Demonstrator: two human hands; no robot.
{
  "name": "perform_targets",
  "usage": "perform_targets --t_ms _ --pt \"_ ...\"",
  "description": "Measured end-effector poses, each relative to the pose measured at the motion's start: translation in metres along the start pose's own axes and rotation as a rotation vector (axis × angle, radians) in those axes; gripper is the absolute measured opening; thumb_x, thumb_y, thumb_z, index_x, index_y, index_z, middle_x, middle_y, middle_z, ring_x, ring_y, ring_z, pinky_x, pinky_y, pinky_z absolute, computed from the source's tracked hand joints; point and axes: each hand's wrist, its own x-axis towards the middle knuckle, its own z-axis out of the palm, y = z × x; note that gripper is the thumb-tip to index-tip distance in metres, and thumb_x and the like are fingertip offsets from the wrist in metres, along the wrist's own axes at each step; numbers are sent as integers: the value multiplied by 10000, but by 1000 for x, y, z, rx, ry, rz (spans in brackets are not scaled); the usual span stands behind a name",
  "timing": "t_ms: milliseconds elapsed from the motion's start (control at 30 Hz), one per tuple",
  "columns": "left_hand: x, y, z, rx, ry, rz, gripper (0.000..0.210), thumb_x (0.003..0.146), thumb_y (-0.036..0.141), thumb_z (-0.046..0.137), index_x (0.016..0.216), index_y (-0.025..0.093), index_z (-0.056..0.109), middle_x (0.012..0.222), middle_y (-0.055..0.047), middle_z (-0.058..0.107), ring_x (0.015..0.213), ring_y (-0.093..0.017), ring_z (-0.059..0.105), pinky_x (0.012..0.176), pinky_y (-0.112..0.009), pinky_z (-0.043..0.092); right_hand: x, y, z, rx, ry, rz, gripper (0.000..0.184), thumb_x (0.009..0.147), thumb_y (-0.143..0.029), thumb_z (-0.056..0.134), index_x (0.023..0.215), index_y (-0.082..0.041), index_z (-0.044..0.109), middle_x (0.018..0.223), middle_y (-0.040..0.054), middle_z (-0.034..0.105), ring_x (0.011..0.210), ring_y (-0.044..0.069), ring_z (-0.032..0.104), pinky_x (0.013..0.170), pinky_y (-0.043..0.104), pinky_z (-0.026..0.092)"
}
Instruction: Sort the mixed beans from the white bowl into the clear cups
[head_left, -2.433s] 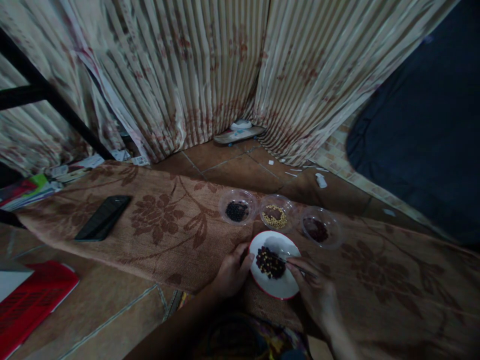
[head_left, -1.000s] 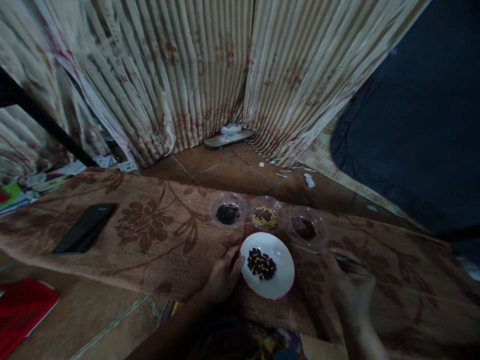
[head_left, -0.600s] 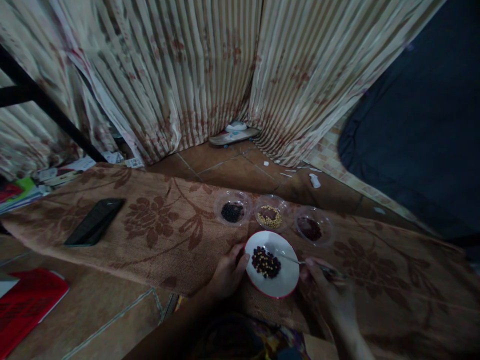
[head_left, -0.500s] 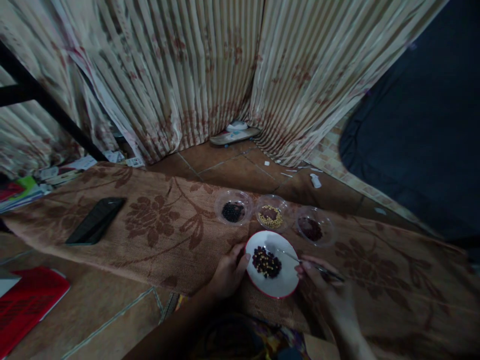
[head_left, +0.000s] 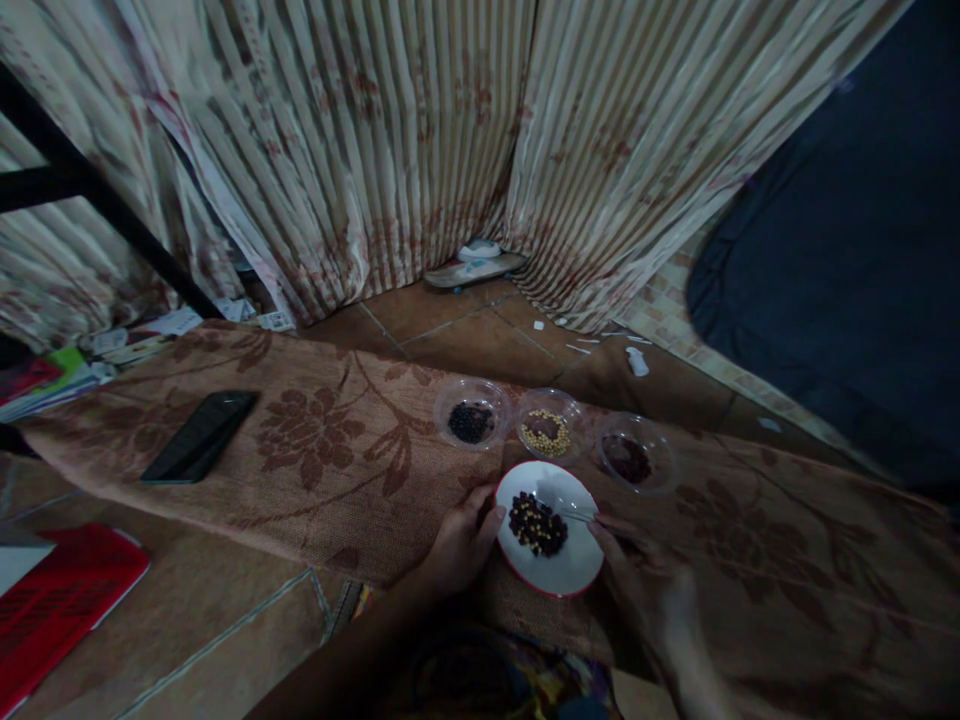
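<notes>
A white plate with a red rim (head_left: 577,568) lies on the cloth in front of me, with a heap of mixed dark red, black and yellow beans (head_left: 537,525) in it. My left hand (head_left: 466,535) grips its left edge, thumb over the rim. In my right hand (head_left: 634,555), blurred by motion, is a spoon (head_left: 577,516) whose metal end reaches over the plate beside the heap. Just beyond the plate stand three clear plastic bowls: one of black beans (head_left: 470,422), one of yellow beans (head_left: 546,432) and one of dark red beans (head_left: 627,458).
A brown flowered cloth (head_left: 360,480) covers the long narrow table. On its left lies a black phone (head_left: 201,436). Papers (head_left: 112,350) are piled at the far left end. Striped curtains (head_left: 420,150) hang behind, and a dark blue covered shape (head_left: 832,260) stands at right.
The spoon has shifted within the plate, its handle now largely hidden by my right hand, which has tilted and blurred. My left hand keeps its hold. The whole view has shifted slightly.
</notes>
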Motion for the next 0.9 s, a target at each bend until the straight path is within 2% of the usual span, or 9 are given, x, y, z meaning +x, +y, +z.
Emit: perform_targets --t_ms 100,233,300,433,567,733,900 --pt "0 0 0 0 2 14 349 942 361 440 1226 193 555 1135 -51 695 987 -194 654 908 -308 493 0 -6 -2 -70 -33 -97 294 764 -485 652 802 -204 731 772 49 737 684 196 686 613 261 541" --pt "0 -1 0 -9 -16 13 360 946 371 439 1235 187 549 1123 -60 698 978 -196 655 906 -314 496 1 -17 -6 -140 -234 -201 225 828 -415 597 775 -221 699 792 12 724 745 168 686 661 217 520" --pt "0 -2 1 -15 -12 12 355 946 369 441 1230 186 548 1136 -60 693 976 -194 656 906 -314 495 2 -19 -7 -173 -274 -242 210 838 -389 584 769 -228 700 778 4 723 737 160 687 660 209 518" --pt "0 -2 1 -16 -3 33 352 947 358 439 1237 188 545 1173 -63 678 1005 -195 647 915 -313 488 1 -17 -8 -153 -210 -284 195 827 -387 602 847 -239 727 849 16 745 747 164 702 682 218 534" --pt "0 -1 1 -12 -16 29 373 949 372 429 1256 189 534 1122 -60 693 993 -199 649 896 -308 497 -2 -20 -2 -88 -181 -206 227 827 -401 604 910 -230 729 921 37 748 797 182 711 695 229 552" --pt "-1 -1 1 1 -4 13 358 947 382 431 1230 194 543 1020 -48 709 901 -189 661 837 -300 512 -1 -25 12 -31 -153 -170 244 819 -418 599 867 -220 733 861 41 752 742 189 712 654 246 567" --pt "0 0 1 -4 -2 41 353 942 380 438 1221 197 553 1021 -56 705 910 -192 656 846 -306 511 0 -27 21 9 -108 -158 242 797 -420 620 830 -211 736 806 48 749 699 192 710 607 243 568"
